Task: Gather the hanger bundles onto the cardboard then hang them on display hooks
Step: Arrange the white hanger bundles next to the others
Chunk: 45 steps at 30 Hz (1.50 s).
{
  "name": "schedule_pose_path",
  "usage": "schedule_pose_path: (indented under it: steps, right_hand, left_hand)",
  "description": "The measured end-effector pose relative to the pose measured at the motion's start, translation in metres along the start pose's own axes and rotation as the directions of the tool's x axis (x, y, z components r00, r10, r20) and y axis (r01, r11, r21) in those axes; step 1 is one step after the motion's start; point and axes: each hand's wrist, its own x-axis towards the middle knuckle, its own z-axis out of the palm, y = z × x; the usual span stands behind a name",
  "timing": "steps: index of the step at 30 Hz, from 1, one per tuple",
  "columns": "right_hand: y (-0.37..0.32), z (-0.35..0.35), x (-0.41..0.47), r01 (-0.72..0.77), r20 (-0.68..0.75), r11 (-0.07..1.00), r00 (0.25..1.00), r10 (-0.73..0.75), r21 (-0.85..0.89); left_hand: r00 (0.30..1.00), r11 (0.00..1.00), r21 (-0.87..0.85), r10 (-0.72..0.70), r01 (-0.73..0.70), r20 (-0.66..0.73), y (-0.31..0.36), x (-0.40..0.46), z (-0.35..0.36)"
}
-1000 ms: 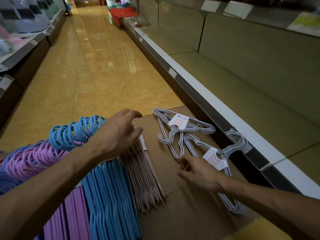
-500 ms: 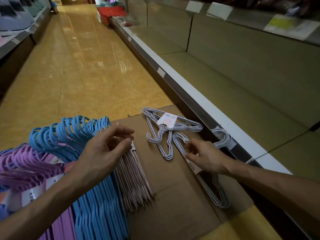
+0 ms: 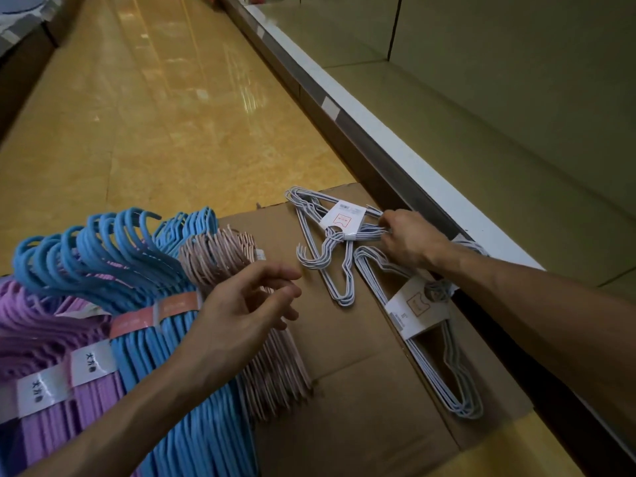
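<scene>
A flat sheet of cardboard (image 3: 364,390) lies on the floor. On it lie two white wire hanger bundles with paper labels: a far one (image 3: 330,235) and a near one (image 3: 433,342) by the shelf base. My right hand (image 3: 406,237) grips the wires of the far white bundle at its right side. My left hand (image 3: 241,311) hovers with loosely curled fingers over a pink hanger bundle (image 3: 261,339), holding nothing. Blue hanger bundles (image 3: 137,290) and purple ones (image 3: 44,339) lie to the left.
A low store shelf with a white front edge (image 3: 395,149) runs along the right, its boards bare. The yellow tiled aisle floor (image 3: 155,115) stretches ahead. Another shelf unit (image 3: 20,36) borders the aisle at far left.
My right hand moved from the near white bundle up to the far one and took hold of its wires. My left hand lifted off the pink bundle and shifted right.
</scene>
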Motion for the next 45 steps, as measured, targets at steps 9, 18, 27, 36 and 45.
schedule_pose_path:
  steps: [9, 18, 27, 36, 45]
  right_hand:
    - [0.004, 0.026, 0.04, 0.051, 0.126, 0.985, 0.992, -0.03, -0.163]
    - [0.005, 0.032, 0.042, 0.059, 0.114, 0.986, 0.993, -0.042, -0.156]
    - [0.003, 0.018, 0.027, 0.02, 0.039, 1.0, 0.999, -0.02, -0.014]
    - [-0.022, -0.018, 0.001, 0.013, -0.027, 0.981, 1.0, -0.008, 0.191]
    - [-0.038, -0.032, -0.028, 0.041, -0.035, 0.952, 0.999, -0.032, 0.305]
  left_hand:
    - [0.998, 0.998, -0.01, -0.055, 0.055, -0.001, -0.018, 0.007, 0.0]
    - [0.997, 0.997, -0.012, -0.07, 0.07, 0.017, -0.021, 0.017, 0.002]
    - [0.999, 0.999, -0.006, -0.041, 0.041, -0.007, -0.011, 0.023, 0.0]
    - [0.999, 0.999, 0.023, 0.035, -0.034, -0.033, 0.018, 0.017, -0.014]
    - [0.992, 0.991, 0.082, 0.113, -0.108, -0.063, 0.043, 0.006, -0.028]
